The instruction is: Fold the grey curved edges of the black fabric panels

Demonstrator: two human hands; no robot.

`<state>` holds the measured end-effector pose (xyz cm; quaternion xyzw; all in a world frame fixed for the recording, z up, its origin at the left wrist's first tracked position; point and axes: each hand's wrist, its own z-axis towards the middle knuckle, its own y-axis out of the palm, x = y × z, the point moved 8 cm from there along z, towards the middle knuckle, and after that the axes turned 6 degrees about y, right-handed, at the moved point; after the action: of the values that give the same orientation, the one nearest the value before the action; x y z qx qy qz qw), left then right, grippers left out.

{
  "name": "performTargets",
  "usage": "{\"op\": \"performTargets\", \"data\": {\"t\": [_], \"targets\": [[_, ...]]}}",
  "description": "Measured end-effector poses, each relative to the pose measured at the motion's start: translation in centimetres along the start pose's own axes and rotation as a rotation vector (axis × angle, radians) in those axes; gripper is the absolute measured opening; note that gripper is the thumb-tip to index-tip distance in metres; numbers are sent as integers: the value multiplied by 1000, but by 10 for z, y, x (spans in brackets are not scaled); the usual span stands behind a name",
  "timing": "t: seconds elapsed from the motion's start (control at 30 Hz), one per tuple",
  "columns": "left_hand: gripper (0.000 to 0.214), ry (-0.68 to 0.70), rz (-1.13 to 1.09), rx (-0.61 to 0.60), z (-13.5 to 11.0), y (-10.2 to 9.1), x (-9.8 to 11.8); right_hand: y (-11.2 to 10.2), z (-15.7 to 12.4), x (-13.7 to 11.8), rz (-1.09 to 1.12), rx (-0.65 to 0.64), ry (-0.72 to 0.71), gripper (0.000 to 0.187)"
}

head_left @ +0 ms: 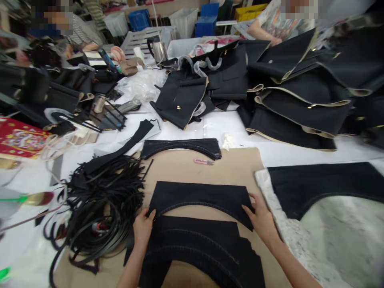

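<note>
A black curved fabric panel (201, 194) lies across the tan mat (240, 164), its arched edge facing me. My left hand (144, 226) pinches the panel's left lower corner between thumb and fingers. At the opposite end, my right hand (258, 216) grips the right corner the same way. Below it, nearer to me, rest several similar black panels (195, 236) with stitched curves, overlapping one another. Beyond the held panel lie pink-handled thread snips (204, 162) and a narrow stack of black curved pieces (181, 147).
A heap of black strips (102, 208) is at my left. Another black panel (324, 180) lies on the right beside a white stone-like slab (330, 244). Black bags (183, 96) and a kettle (159, 50) stand farther back. Two people (279, 24) are across the table.
</note>
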<state>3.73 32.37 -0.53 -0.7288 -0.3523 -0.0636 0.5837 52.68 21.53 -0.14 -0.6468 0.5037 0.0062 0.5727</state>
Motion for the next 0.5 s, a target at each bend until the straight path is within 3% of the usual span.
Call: {"op": "performTargets", "data": {"t": [0.23,0.5], "targets": [[21,62,55,46,0,-2,2,18,13,25,-164,9,-17,65],[16,105,160,40,0,0,5,17,12,23,-208,49,-46,64]]}}
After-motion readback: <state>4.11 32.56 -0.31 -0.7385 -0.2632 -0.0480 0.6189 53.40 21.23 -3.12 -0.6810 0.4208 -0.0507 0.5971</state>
